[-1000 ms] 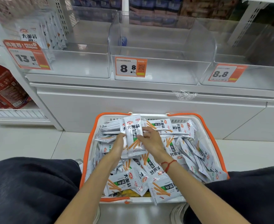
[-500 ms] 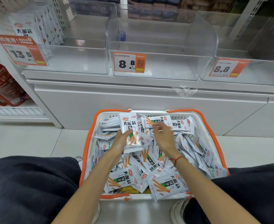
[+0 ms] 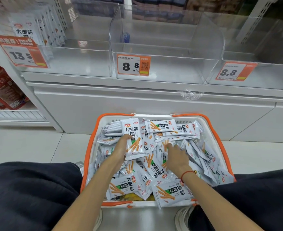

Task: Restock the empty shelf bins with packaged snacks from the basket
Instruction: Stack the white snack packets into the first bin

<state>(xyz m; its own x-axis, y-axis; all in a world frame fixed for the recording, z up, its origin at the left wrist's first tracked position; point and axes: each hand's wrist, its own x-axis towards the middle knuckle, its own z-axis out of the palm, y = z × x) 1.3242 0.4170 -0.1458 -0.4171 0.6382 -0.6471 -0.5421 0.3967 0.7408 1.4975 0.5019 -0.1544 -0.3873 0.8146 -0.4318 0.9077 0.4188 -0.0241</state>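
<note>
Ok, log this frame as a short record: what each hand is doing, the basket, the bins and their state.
left hand: holds an upright stack of snack packets above the pile
right hand: fingers spread, reaching into loose packets; grip unclear
basket: white with orange rim, on the floor between the knees, full of packets
middle bin: clear, tagged 8.8, nearly empty
right bin: tagged 8.8, looks empty
left bin: tagged 13.5, packets standing at its left
</note>
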